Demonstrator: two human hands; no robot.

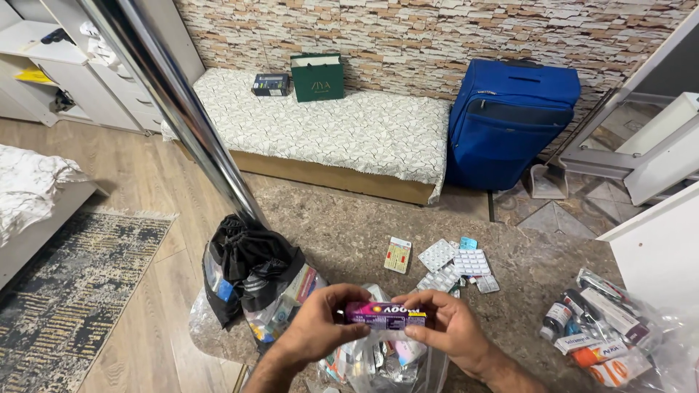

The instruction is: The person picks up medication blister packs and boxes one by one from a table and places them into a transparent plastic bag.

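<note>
At the near edge of a brown speckled stone counter [349,225], centre of view: one small purple medicine carton [384,315], long and narrow, held level above an open clear plastic bag of medicines [386,364].

Orientation: the carton's long axis runs left to right across the view, one printed long face turned up toward the camera. Its left end sits in the left hand [320,324], its right end in the right hand [448,327]. Neither hand is nearer than the other; each takes one end, and the carton lies directly between them.

Left hand: partly closed, thumb under and fingers curled over the left end in a pinch.
Right hand: partly closed likewise, fingertips along the top edge, thumb below the right end.

Surrounding items:
- Black drawstring pouch [247,258] inside a second clear bag, to the left, just beside the left hand.
- Loose blister strips [455,266], white and silver, lying flat on the counter beyond the hands, slightly right.
- One small flat card-like pack [397,255], red and pale, just left of the strips.
- Third clear bag with small bottles and boxes [604,327], near right, well apart from the carton.

Far background: a low padded bench with patterned cover [349,131], a dark green gift bag [317,76] on it, a blue suitcase [510,120] standing upright at its right end, against a stone-pattern wall.
</note>
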